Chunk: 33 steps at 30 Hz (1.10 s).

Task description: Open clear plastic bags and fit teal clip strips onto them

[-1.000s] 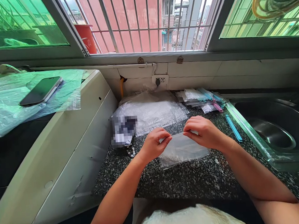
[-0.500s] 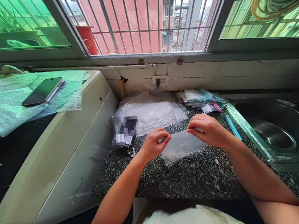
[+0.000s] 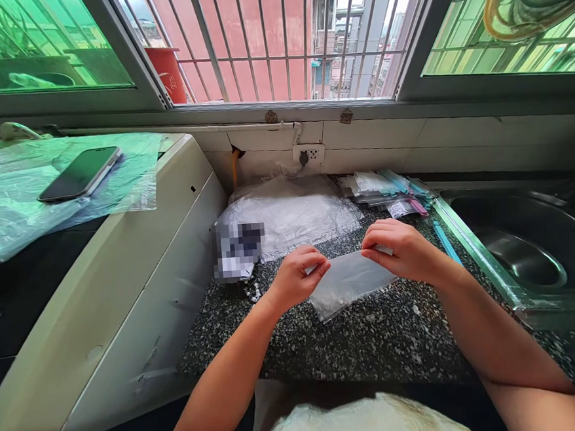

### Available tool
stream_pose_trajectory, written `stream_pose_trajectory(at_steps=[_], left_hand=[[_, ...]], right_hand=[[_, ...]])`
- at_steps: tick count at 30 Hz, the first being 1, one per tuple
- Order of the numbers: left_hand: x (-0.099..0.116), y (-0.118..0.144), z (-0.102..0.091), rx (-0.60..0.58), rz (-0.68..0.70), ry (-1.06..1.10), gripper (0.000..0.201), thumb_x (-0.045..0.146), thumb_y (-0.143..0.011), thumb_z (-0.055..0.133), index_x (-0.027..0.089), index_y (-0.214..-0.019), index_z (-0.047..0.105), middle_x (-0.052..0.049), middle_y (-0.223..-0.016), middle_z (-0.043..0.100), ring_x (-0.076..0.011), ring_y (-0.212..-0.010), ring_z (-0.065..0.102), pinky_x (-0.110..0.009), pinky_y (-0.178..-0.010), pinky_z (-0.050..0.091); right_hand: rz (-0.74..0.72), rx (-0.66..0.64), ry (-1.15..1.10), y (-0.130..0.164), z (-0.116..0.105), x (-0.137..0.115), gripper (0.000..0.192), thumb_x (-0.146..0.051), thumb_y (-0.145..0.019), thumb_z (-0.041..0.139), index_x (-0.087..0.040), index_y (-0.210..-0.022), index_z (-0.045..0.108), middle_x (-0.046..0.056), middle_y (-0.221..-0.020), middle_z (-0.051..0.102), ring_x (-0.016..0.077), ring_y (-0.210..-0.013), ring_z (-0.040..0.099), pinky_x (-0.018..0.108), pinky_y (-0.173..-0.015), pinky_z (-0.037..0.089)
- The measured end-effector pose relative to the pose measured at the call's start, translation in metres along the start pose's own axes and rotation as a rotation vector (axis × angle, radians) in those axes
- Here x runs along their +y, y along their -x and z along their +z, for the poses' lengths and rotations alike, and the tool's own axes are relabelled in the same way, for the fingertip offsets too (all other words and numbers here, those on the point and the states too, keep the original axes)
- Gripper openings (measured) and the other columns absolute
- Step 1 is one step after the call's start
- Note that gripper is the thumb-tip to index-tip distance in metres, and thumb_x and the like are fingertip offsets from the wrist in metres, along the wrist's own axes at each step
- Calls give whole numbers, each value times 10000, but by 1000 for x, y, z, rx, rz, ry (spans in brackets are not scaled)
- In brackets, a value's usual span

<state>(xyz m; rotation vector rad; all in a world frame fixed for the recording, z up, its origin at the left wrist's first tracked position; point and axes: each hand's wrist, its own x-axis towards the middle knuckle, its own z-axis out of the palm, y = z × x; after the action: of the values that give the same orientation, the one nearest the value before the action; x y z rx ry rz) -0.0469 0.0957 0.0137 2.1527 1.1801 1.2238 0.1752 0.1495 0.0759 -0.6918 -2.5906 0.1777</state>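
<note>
A translucent plastic bag (image 3: 354, 283) is stretched between my two hands, low over the speckled dark countertop (image 3: 346, 352). My left hand (image 3: 300, 275) pinches its upper left corner between thumb and fingers. At the upper right corner, my right hand (image 3: 393, 247) pinches it the same way, knuckles up. The bag's lower edge hangs toward me, flat and slightly tilted. Whether anything lies inside the bag I cannot tell.
Behind my hands lies a large clear plastic sheet (image 3: 297, 208). Flat bags with blue and pink strips (image 3: 389, 192) are piled at the back. A blue strip (image 3: 447, 242) lies beside the sink (image 3: 521, 251). On the left, a phone (image 3: 80, 174) rests on plastic.
My hands keep the same pinch on the bag and have barely moved. The view has shifted very slightly.
</note>
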Motion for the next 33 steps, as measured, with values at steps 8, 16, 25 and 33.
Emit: stream_pose_trajectory(at_steps=[8, 16, 25, 33], left_hand=[[1, -1, 0, -21, -7, 22, 188, 207, -848, 535, 146, -709, 645, -36, -685, 591, -125, -666, 536, -243, -617, 427], [-2, 0, 2, -24, -2, 19, 191, 222, -851, 531, 153, -718, 650, -37, -691, 590, -125, -668, 534, -248, -615, 428], [2, -3, -3, -14, -35, 54, 169, 282, -827, 571, 148, -761, 648, -49, -716, 630, -138, -683, 563, -270, -633, 453], [-1, -3, -5, 54, -31, 53, 190, 219, -847, 545, 138, -713, 651, -40, -673, 601, -118, -639, 546, -239, -592, 428]], right_hand=[[-74, -37, -18, -4, 10, -5, 176, -239, -875, 497, -189, -719, 561, 5, -683, 613, 125, -670, 531, 275, -667, 374], [-73, -37, -13, -4, 10, -4, 196, -223, -882, 474, -184, -710, 559, 2, -673, 602, 115, -659, 515, 267, -666, 363], [-39, -27, 0, -3, 4, -2, 193, -227, -876, 476, -185, -707, 559, 11, -680, 603, 126, -665, 513, 276, -664, 375], [-27, -5, 0, -1, -2, 1, 191, -220, -873, 474, -192, -706, 561, 14, -682, 608, 130, -666, 520, 286, -660, 382]])
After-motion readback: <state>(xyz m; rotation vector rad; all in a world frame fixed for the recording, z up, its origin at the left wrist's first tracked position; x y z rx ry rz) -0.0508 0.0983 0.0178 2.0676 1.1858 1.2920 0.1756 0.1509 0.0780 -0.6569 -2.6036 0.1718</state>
